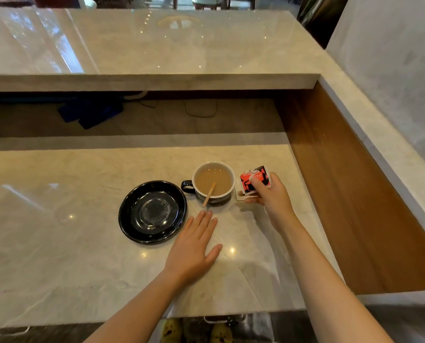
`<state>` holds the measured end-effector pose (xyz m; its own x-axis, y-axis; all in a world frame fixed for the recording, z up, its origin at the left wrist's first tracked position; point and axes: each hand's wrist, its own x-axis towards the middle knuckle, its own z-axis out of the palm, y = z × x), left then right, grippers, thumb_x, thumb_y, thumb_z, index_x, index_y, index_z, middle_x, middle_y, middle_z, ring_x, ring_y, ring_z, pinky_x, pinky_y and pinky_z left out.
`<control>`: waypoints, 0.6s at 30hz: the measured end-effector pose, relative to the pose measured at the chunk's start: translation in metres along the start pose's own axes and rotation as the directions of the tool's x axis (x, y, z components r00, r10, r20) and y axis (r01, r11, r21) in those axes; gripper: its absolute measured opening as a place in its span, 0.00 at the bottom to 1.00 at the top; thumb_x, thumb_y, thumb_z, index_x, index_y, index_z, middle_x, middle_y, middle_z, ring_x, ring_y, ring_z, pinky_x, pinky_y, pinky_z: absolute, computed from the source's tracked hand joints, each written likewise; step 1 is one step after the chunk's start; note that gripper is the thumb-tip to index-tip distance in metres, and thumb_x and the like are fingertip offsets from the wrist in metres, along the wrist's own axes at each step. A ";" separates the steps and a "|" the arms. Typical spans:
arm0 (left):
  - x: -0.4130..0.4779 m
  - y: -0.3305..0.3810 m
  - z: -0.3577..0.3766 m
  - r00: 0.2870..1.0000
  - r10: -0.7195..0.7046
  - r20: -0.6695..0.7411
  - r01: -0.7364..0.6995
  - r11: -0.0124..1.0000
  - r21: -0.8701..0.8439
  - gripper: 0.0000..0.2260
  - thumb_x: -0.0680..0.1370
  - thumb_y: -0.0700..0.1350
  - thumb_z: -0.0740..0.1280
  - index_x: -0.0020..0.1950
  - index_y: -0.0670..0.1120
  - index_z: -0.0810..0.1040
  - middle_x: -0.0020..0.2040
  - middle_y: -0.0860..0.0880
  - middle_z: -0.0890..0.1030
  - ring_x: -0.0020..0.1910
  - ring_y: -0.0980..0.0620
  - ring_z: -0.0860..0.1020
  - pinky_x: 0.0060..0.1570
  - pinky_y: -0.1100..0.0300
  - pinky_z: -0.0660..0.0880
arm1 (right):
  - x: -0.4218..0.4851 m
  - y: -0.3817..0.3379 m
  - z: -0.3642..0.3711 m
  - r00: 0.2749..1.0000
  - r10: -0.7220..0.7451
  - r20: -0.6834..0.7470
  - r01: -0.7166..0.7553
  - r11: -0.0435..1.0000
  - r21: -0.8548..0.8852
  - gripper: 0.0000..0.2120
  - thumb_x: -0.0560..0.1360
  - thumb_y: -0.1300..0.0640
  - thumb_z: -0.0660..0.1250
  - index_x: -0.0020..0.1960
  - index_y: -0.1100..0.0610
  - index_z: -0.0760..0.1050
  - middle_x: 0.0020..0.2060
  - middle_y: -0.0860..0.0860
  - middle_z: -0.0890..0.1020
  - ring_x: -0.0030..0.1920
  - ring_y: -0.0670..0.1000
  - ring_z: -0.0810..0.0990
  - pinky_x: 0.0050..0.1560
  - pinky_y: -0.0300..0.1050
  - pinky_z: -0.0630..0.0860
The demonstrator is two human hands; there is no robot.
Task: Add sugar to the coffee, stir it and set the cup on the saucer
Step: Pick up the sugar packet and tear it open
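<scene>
Beside the white cup of milky coffee point(213, 182), the right hand point(268, 194) pinches a red-and-black sugar packet point(254, 179); the left hand point(194, 246) lies flat, fingers spread, holding nothing.

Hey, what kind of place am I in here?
Probably a café or hotel bar counter: a two-tier marble counter, chairs beyond it, and coffee in a cup beside a black saucer.

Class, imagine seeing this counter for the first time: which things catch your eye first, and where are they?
The red-and-black sugar packet stands out, pinched in the right hand just right of the coffee cup. A wooden stirrer leans in the milky coffee. The glossy black saucer sits empty to the cup's left, with the left hand flat on the marble counter.
</scene>
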<state>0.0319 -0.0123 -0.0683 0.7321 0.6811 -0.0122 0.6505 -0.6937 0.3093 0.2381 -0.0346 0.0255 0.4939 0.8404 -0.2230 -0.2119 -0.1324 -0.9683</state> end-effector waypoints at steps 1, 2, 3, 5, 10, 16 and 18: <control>0.000 0.000 0.001 1.000 -0.003 -0.002 0.003 1.000 0.001 0.29 0.77 0.63 0.45 0.74 0.54 0.41 0.76 0.55 0.41 0.72 0.61 0.34 0.71 0.61 0.32 | 0.004 -0.003 0.002 0.999 0.012 0.036 -0.012 1.000 -0.016 0.08 0.77 0.56 0.63 0.53 0.58 0.70 0.36 0.52 0.85 0.34 0.54 0.84 0.29 0.44 0.80; 0.000 0.000 0.001 1.000 -0.005 -0.005 0.005 1.000 -0.001 0.29 0.77 0.63 0.45 0.74 0.54 0.41 0.76 0.55 0.41 0.72 0.62 0.34 0.71 0.61 0.32 | 0.009 -0.005 0.002 0.997 0.031 0.075 -0.028 0.999 -0.045 0.08 0.78 0.55 0.62 0.54 0.58 0.69 0.36 0.53 0.85 0.34 0.55 0.84 0.29 0.45 0.81; 0.000 0.000 0.001 1.000 -0.008 -0.006 0.008 1.000 -0.004 0.28 0.77 0.63 0.45 0.74 0.55 0.41 0.76 0.55 0.41 0.72 0.62 0.34 0.71 0.60 0.32 | 0.013 -0.007 0.003 0.993 0.054 0.104 -0.045 0.996 -0.082 0.08 0.78 0.55 0.61 0.55 0.58 0.68 0.36 0.54 0.86 0.34 0.56 0.84 0.30 0.46 0.82; 0.000 0.000 0.002 1.000 -0.015 -0.010 0.015 1.000 -0.010 0.28 0.77 0.64 0.45 0.74 0.55 0.41 0.76 0.55 0.41 0.72 0.62 0.34 0.71 0.60 0.33 | 0.023 -0.012 0.003 0.988 0.077 0.136 -0.057 0.988 -0.147 0.07 0.78 0.58 0.60 0.56 0.57 0.67 0.37 0.55 0.85 0.34 0.55 0.84 0.32 0.48 0.83; 0.000 0.000 0.003 1.000 -0.013 -0.022 0.013 1.000 -0.003 0.28 0.77 0.64 0.45 0.74 0.55 0.41 0.76 0.56 0.42 0.72 0.62 0.34 0.70 0.61 0.32 | 0.038 -0.023 0.005 0.988 -0.027 0.154 0.082 0.929 -0.360 0.10 0.74 0.63 0.63 0.54 0.55 0.70 0.47 0.53 0.80 0.37 0.49 0.84 0.28 0.37 0.76; 0.001 0.000 0.003 1.000 -0.011 -0.025 0.011 1.000 0.001 0.29 0.77 0.64 0.45 0.74 0.55 0.41 0.76 0.55 0.41 0.72 0.62 0.34 0.69 0.61 0.31 | 0.038 -0.021 0.007 0.991 -0.097 0.095 0.126 0.914 -0.386 0.10 0.74 0.61 0.65 0.54 0.52 0.74 0.49 0.52 0.82 0.34 0.50 0.82 0.27 0.35 0.73; 0.001 0.001 0.002 1.000 -0.005 -0.028 0.005 1.000 0.006 0.29 0.77 0.64 0.45 0.74 0.55 0.40 0.76 0.55 0.41 0.72 0.61 0.33 0.68 0.63 0.29 | 0.035 -0.016 0.010 0.993 -0.100 0.059 0.115 0.913 -0.391 0.09 0.75 0.60 0.65 0.53 0.51 0.75 0.48 0.52 0.82 0.31 0.46 0.81 0.26 0.33 0.73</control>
<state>0.0333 -0.0129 -0.0700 0.7227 0.6910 0.0127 0.6558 -0.6914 0.3032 0.2502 0.0016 0.0342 0.4621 0.8790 -0.1180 0.1935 -0.2298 -0.9538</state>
